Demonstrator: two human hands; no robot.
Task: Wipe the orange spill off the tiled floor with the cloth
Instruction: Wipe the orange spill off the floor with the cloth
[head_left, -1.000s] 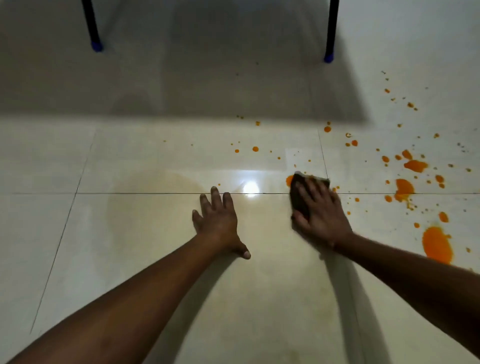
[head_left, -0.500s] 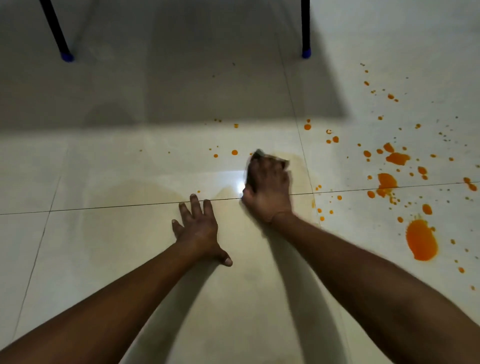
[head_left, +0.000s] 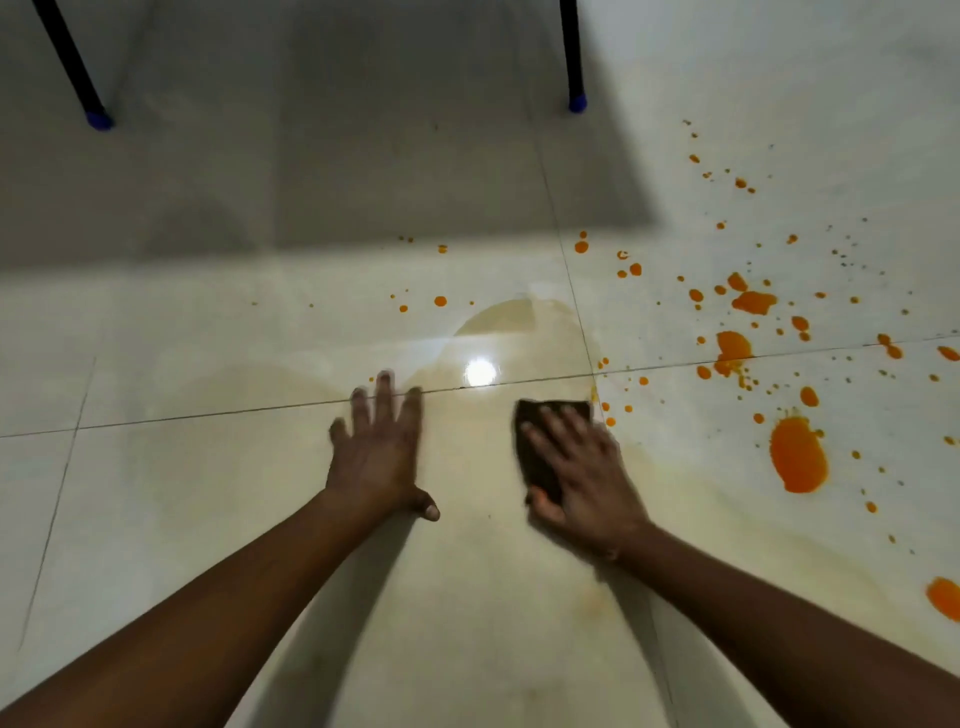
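Since the earlier frame, your right hand (head_left: 584, 473) has drawn the cloth (head_left: 545, 447) back toward you and to the right, leaving a pale wet smear (head_left: 524, 332) on the floor (head_left: 208, 364) beyond it. Your right fingers lie spread and flat on the dark cloth, pressing it to the tile rather than gripping it; the thumb tucks under its near edge. The cloth sits just on your side of the grout line, beside the tile corner. Your left hand (head_left: 379, 447) rests palm down on the bare tile, fingers extended, holding nothing. The orange spill (head_left: 797, 454) lies to the right, its largest puddle well apart from the cloth, with smaller drops near it. Two dark chair legs (head_left: 571, 57) stand at the far edge.
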